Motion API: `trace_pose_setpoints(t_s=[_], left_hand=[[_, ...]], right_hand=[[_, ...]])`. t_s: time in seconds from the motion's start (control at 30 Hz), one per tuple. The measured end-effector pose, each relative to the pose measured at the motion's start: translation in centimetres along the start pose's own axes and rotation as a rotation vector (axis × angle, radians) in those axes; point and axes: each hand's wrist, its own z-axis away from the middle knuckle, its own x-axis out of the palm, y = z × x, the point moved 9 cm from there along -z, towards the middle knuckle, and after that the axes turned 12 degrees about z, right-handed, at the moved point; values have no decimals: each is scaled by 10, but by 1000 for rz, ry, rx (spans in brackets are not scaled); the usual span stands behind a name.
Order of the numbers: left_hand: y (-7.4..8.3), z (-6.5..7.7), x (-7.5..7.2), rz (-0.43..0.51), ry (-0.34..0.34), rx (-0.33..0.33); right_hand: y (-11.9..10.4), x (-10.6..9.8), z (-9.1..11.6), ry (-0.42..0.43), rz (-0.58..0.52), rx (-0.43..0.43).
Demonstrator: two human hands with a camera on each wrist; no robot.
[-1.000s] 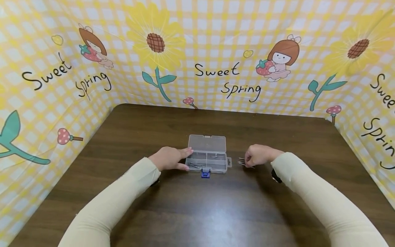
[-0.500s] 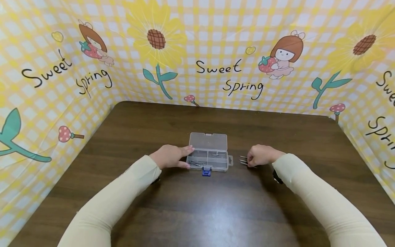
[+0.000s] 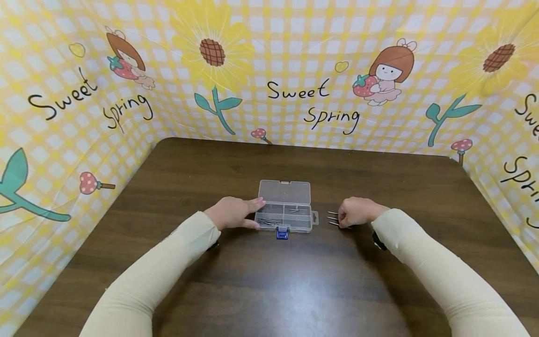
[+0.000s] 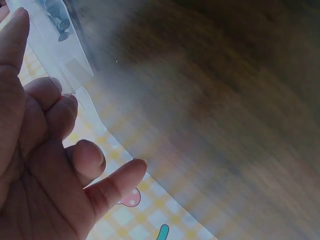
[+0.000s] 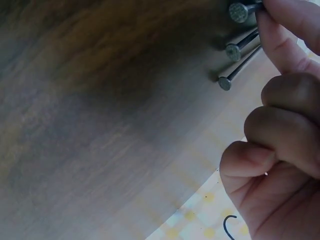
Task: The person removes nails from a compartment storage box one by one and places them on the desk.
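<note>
Fingers of right hand (image 3: 358, 210) pinch nearest of three nails (image 5: 239, 12), right of clear box (image 3: 296, 225) at middle of table (image 3: 227, 285); left hand (image 3: 229, 213) spreads thumb and index wide, touching box's left end; lid (image 3: 284, 192) open on far side, loose nails (image 3: 269, 222) in near-left compartment.

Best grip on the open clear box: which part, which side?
Likely the short left wall of the box, from the left, finger at the back corner and thumb at the front, where the left hand touches it. The lid is open at the back, the blue latch juts out in front and the hanging tab sticks out right, so left looks least obstructed.
</note>
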Motion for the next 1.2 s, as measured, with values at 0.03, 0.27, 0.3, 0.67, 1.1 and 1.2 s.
trace_pose_setpoints(t_s=[0.03,0.27,0.3,0.67,1.1,1.2], left_hand=[[0,0,0,-2,1,1],[1,0,1,-10,-4,2],[2,0,1,-11,-5,3],[4,1,-1,-9,-5,-5],[3,1,-1,20,-30,-31],[3,1,-1,16,-28,-28]], right_hand=[[0,0,0,1,-7,-3],[-1,0,2,9,-32,-29],[-1,0,2,3,-34,-19],[1,-6,3,36,-42,18],[-4,-17,-3,94,-92,10],[-6,-20,-3,109,-121,15]])
